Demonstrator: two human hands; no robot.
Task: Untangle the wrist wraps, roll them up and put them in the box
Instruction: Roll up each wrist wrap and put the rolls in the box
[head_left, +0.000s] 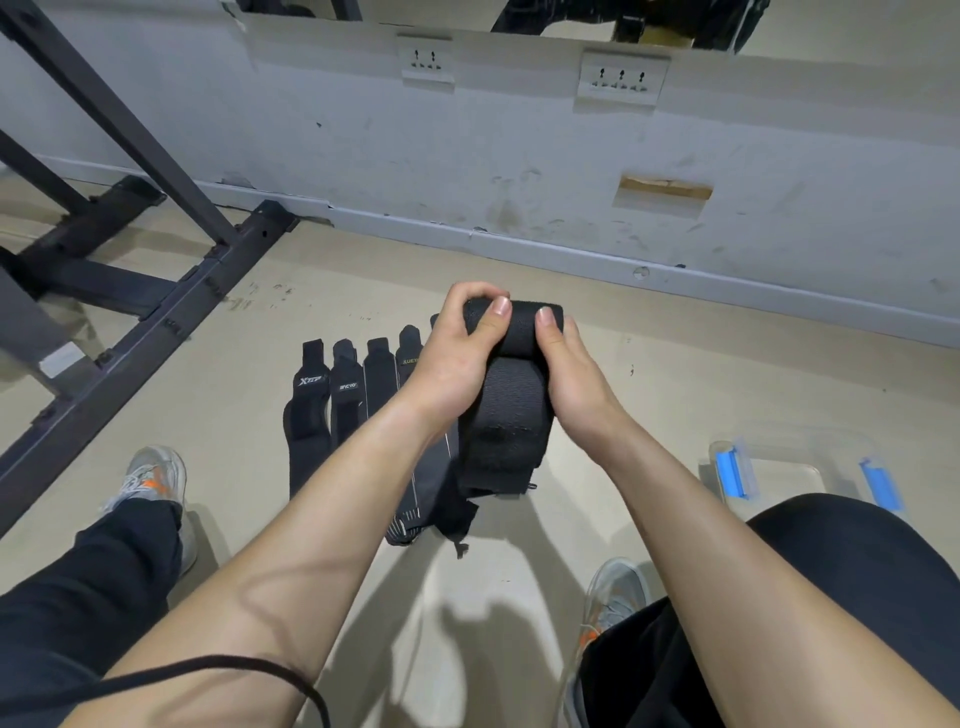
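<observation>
Head view: grips wrist wrap (511, 410) with left hand (457, 358) and right hand (571, 371), thumbs pinning rolled end for tightness; box (789, 470) near right knee.

The left hand (457, 353) and right hand (569, 374) hold a wrist wrap (511, 400) between them at centre. Below and left of it, other wrist wraps (332, 410) lie side by side on the floor (675, 374). The box (789, 467) sits near right. A metal frame (130, 301) stands far left, before the wall (519, 156).
</observation>
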